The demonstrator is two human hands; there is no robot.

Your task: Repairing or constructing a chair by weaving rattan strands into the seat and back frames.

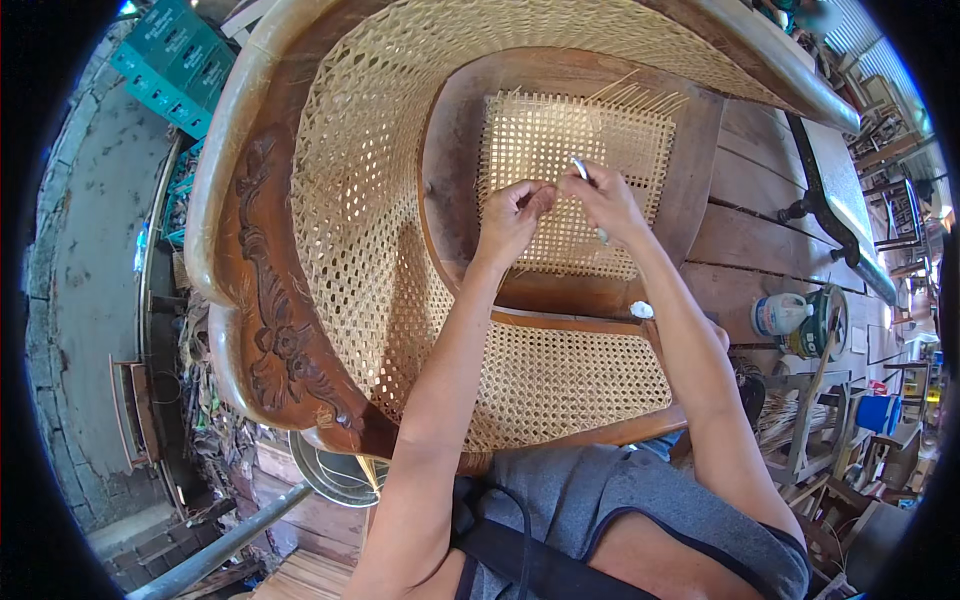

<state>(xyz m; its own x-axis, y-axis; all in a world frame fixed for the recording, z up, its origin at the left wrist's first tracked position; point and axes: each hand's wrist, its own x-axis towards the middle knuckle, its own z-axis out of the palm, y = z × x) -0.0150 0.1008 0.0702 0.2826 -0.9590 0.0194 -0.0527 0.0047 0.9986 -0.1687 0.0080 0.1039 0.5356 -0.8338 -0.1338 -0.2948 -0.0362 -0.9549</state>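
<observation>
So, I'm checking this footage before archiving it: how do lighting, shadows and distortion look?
Head view: fisheye curves straight edges toward the black border; bright light falls on the woven seat panel; a dark shadow falls on the curved cane panel; pale glare lines the chair's wooden rim.

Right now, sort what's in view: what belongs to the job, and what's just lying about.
Job in hand: cane seat panel; loose cane strands; carved wooden armchair; slim white tool in the right hand.

Lying about: green crates; white plastic jug; blue bucket.
</observation>
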